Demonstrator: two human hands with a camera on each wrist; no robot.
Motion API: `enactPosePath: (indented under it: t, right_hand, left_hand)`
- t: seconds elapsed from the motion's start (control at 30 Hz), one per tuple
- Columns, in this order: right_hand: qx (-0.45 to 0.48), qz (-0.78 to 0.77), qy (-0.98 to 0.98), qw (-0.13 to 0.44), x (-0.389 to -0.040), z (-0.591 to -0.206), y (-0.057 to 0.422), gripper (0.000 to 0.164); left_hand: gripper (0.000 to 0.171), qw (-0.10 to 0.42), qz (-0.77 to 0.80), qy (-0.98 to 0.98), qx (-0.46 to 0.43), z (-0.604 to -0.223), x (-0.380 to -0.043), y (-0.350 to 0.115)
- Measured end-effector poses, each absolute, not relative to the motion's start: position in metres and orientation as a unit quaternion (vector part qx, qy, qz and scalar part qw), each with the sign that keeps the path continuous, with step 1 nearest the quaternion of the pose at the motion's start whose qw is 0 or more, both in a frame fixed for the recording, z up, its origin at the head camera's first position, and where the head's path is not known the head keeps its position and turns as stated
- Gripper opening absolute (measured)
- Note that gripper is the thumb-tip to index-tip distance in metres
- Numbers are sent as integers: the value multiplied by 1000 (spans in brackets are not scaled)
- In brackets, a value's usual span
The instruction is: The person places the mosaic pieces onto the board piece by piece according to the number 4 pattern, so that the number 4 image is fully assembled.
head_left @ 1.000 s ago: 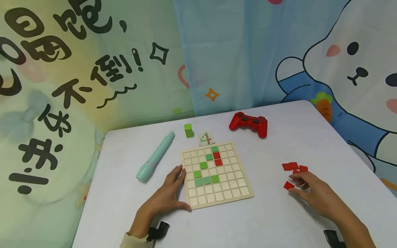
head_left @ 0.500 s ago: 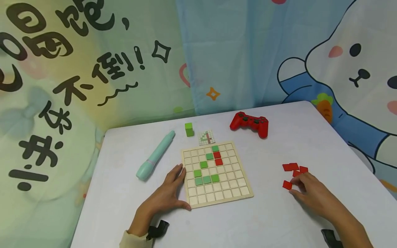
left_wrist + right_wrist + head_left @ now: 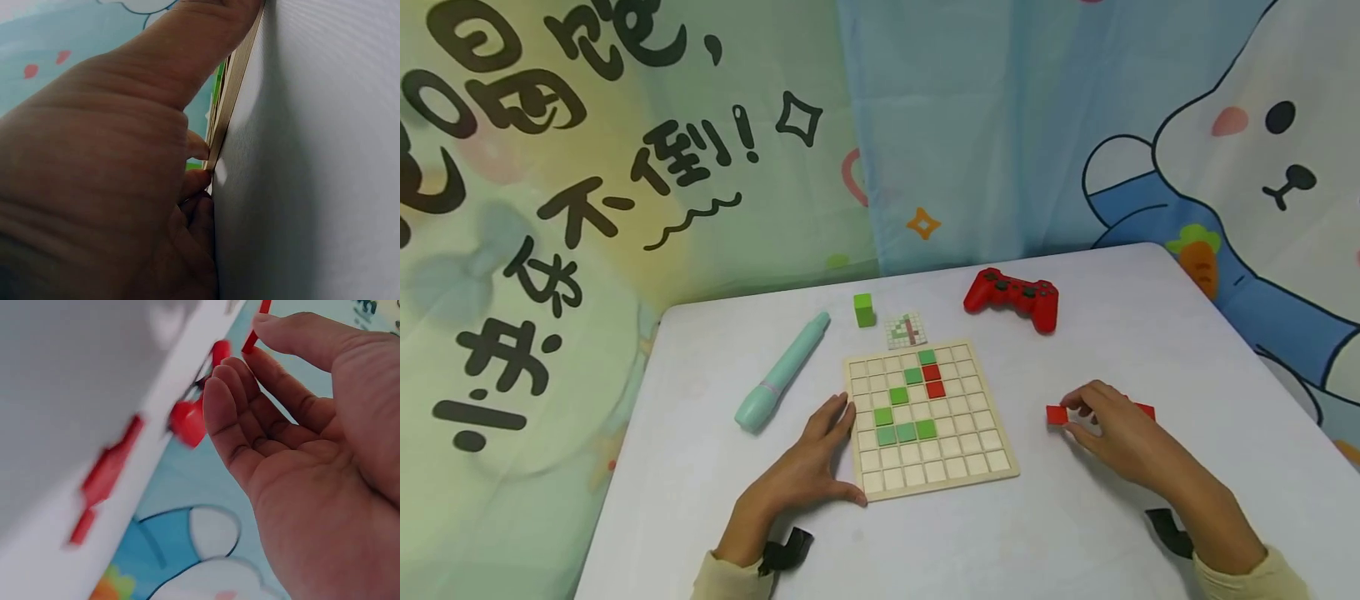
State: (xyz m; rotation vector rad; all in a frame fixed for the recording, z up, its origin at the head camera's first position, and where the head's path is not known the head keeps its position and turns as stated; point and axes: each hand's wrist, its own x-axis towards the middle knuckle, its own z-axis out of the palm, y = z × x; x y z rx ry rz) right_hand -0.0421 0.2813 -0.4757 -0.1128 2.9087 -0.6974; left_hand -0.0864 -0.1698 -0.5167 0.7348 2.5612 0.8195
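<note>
A thin square red tile (image 3: 1056, 415) is pinched between the thumb and index finger of my right hand (image 3: 1122, 433), right of the board. In the right wrist view the tile (image 3: 250, 341) stands edge-on at the fingertips. My left hand (image 3: 808, 467) rests at the left side of a light wooden grid board (image 3: 951, 447), thumb at the near left corner and fingers against the edge. Several green tiles (image 3: 906, 431) and two red tiles (image 3: 934, 389) sit in the board's squares. Loose red tiles (image 3: 107, 470) lie on the table, mostly hidden behind my right hand in the head view.
Beyond the board lie a small pattern card (image 3: 906, 331) and a green cube (image 3: 864, 310). A red game controller (image 3: 1012, 299) is at the back right. A mint-green tapered cylinder (image 3: 782, 371) lies left of the board. A printed curtain (image 3: 940, 133) hangs behind the white table (image 3: 1000, 533).
My right hand has pinched a red tile that lay beside the loose pile and has moved left with it toward the board. My left hand has stayed at the board's edge.
</note>
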Motion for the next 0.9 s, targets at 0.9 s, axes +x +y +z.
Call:
enactPosePath:
  t: [0.9]
  right_hand:
    - [-248, -202, 943, 92, -116, -487, 166, 15]
  left_hand:
    - [141, 180, 280, 908, 254, -520, -88, -165]
